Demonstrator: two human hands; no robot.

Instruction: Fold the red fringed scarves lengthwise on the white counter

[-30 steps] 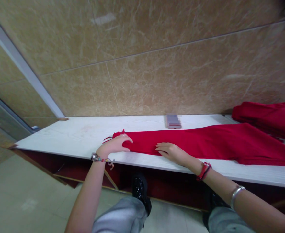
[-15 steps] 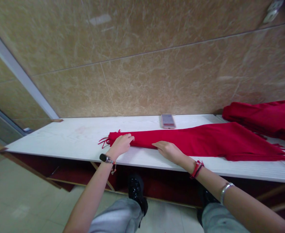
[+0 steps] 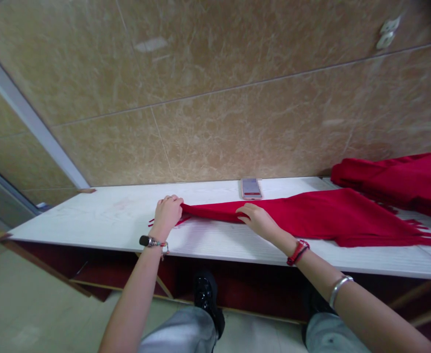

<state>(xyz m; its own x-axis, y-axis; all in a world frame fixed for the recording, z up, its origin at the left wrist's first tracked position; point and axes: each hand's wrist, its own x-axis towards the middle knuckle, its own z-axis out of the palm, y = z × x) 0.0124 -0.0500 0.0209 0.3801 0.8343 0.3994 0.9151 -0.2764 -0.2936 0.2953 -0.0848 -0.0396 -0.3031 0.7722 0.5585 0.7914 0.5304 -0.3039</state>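
A long red scarf point(image 3: 311, 213) with fringed ends lies lengthwise on the white cabinet top point(image 3: 101, 215), narrow at the left and wider toward the right. My left hand point(image 3: 168, 213) is closed on its left end, which is lifted a little; a few fringe strands hang beside the fingers. Farther along, my right hand point(image 3: 257, 220) grips the scarf's near edge, fingers curled over the cloth and thumb out of sight beneath it. Between the two hands the cloth stretches in a narrow strip.
Behind the scarf a phone point(image 3: 251, 189) lies near the tiled wall point(image 3: 208, 137). More folded red cloth point(image 3: 395, 179) is piled at the right end. Open shelves point(image 3: 108, 277) sit under the top. A wall socket point(image 3: 388, 33) is at upper right.
My left hand has shifted left to the scarf's end and raised it off the surface. My right hand's fingers have curled around the near edge.
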